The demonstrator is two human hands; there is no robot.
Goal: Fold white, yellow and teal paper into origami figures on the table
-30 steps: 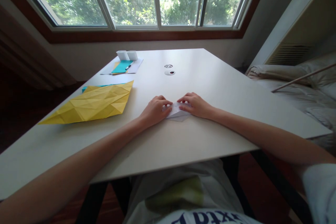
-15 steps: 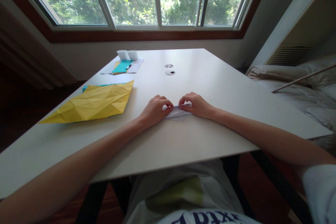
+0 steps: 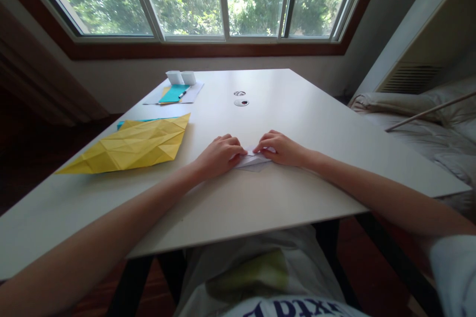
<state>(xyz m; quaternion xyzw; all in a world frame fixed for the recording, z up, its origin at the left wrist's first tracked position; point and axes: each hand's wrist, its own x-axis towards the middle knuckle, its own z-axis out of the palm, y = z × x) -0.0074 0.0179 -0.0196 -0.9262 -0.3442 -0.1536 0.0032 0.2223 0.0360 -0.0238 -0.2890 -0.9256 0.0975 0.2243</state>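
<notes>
A small folded sheet of white paper [image 3: 253, 160] lies on the white table [image 3: 238, 203] in front of me. My left hand [image 3: 222, 154] grips its left side, with fingertips and thumb close together at the upper edge. On the opposite side, my right hand [image 3: 278, 147] has its fingers bent down onto the paper, thumb tucked near them. The fingertips of both hands are a short gap apart. Part of the paper is hidden under the fingers.
To the left lies a large creased yellow paper [image 3: 130, 146], partly over a blue sheet [image 3: 122, 123]. Farther back are two white paper boxes [image 3: 181, 78], a teal sheet [image 3: 174, 93] and a pen [image 3: 183, 94]. Round metal fittings [image 3: 241, 102] sit in the tabletop.
The fingers of both hands have lowered from a raised pinch and now press flatter on the paper's upper edge. The other things have stayed put.
</notes>
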